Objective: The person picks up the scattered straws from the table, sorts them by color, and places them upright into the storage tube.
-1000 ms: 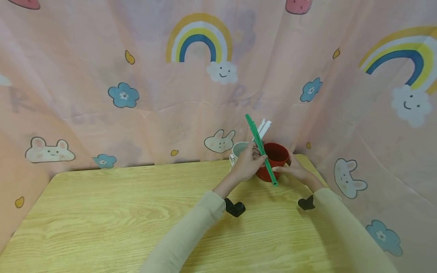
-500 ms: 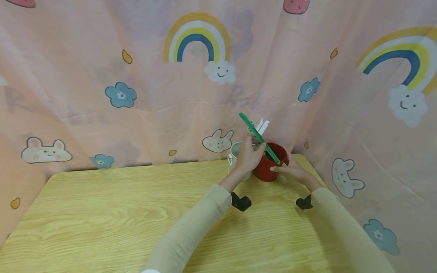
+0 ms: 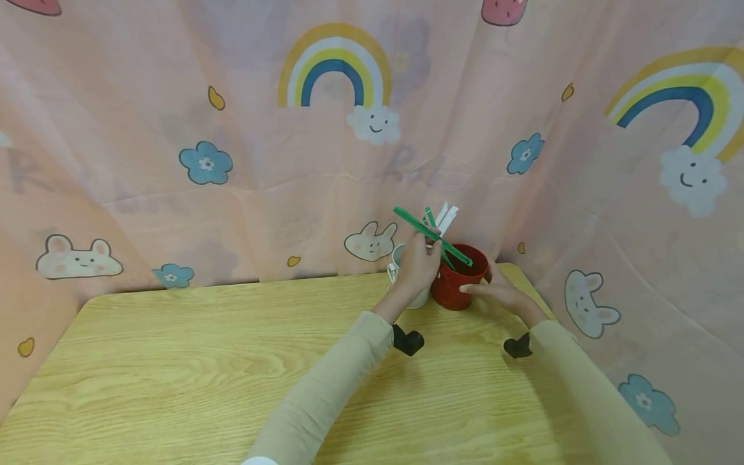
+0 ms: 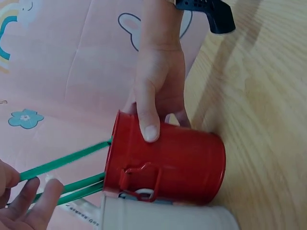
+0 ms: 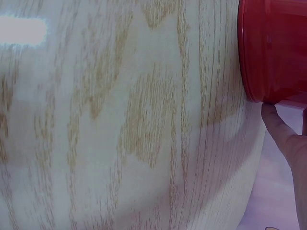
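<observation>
My left hand [image 3: 420, 266] pinches a long thin green strip [image 3: 457, 253], whose lower end points into the mouth of a red bucket [image 3: 450, 292]. Two more green strips [image 4: 84, 183] run into the bucket's mouth in the left wrist view, passing behind the left fingertips; whether the fingers touch them I cannot tell. With the thumb on its near side and the fingers around the far side, my right hand [image 3: 503, 289] holds the red bucket upright. A white bucket [image 4: 165, 216] stands against it on the left, partly hidden by my left hand in the head view.
White strips [image 3: 448, 221] stick up behind the left hand; print shows on one in the left wrist view. The buckets stand near the back right corner of a wooden table [image 3: 203, 361]. A patterned pink curtain [image 3: 279, 161] hangs close behind and to the right.
The green strip has swung to a flatter slant and its lower end has moved from in front of the red bucket to over its mouth. Another green strip now shows upright behind it.
</observation>
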The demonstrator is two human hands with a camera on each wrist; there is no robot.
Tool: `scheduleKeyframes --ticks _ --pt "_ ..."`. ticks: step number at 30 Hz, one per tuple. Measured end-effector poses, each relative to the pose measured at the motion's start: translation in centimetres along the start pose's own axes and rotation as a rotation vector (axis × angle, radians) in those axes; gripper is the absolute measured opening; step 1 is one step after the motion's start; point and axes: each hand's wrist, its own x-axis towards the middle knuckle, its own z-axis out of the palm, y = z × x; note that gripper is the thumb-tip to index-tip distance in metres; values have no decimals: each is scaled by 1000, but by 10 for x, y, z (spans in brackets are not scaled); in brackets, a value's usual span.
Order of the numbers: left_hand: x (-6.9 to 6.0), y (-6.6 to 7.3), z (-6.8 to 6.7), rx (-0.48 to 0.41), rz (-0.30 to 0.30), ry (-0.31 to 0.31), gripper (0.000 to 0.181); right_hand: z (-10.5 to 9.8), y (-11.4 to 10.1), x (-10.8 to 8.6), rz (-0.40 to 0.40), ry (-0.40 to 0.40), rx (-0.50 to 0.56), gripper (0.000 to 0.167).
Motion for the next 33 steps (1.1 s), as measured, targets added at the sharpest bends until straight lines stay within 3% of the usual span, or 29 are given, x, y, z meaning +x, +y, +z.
scheduleKeyframes --ticks 3,6,13,18,22,27,33 --pt "1 1 -2 118 43 14 29 0 -1 -1 22 8 -11 84" --pt "2 2 -3 164 70 9 30 0 -1 -1 31 7 -22 84" --pt "2 5 -13 179 63 18 34 4 -4 6 31 -17 -24 84" --pt "1 2 -23 206 92 47 33 6 -1 11 12 -23 -20 85" --pt "-2 -1 -29 215 82 71 32 6 1 14 11 -19 -12 86" --pt "-11 -10 -35 274 85 71 32 3 2 14 31 -22 -27 87" --pt "-35 -22 -44 333 86 4 28 -9 -1 0 74 -31 -95 90"
